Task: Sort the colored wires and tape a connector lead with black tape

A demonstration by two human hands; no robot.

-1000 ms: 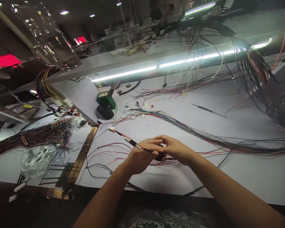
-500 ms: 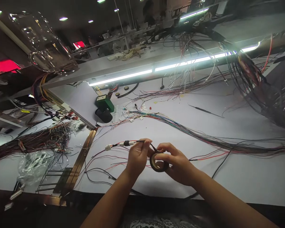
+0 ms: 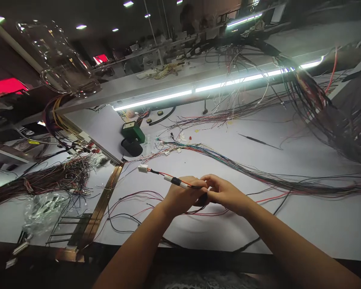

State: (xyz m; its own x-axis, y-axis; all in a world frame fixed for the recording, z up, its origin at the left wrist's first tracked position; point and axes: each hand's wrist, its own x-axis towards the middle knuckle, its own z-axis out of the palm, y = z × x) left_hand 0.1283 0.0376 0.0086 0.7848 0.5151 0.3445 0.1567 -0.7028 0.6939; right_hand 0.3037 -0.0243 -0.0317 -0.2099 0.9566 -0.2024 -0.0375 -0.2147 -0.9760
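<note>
My left hand point(image 3: 183, 196) is closed around a cable of red and black wires. The cable's white connector point(image 3: 143, 169) points up and left, and a white sleeve with a black band point(image 3: 175, 181) lies over the back of that hand. My right hand point(image 3: 225, 194) meets the left fingertips, its thumb and forefinger pinched at the wires. A roll of black tape point(image 3: 202, 199) shows as a dark shape below the fingers, mostly hidden. Loose red wires point(image 3: 147, 193) lie on the table under my hands.
A long bundle of wires point(image 3: 246, 170) crosses the white table. Behind it lie a thin dark pointed tool point(image 3: 258, 140), a green box point(image 3: 133, 131) and a black cylinder point(image 3: 132, 147). A shelf with a lit tube point(image 3: 156, 100) spans above. Another wire bundle point(image 3: 42, 176) lies left.
My left hand has turned over, swinging the connector up and right. My right hand has moved to the left fingertips, and the tape roll has gone from plain view to mostly hidden beneath the fingers.
</note>
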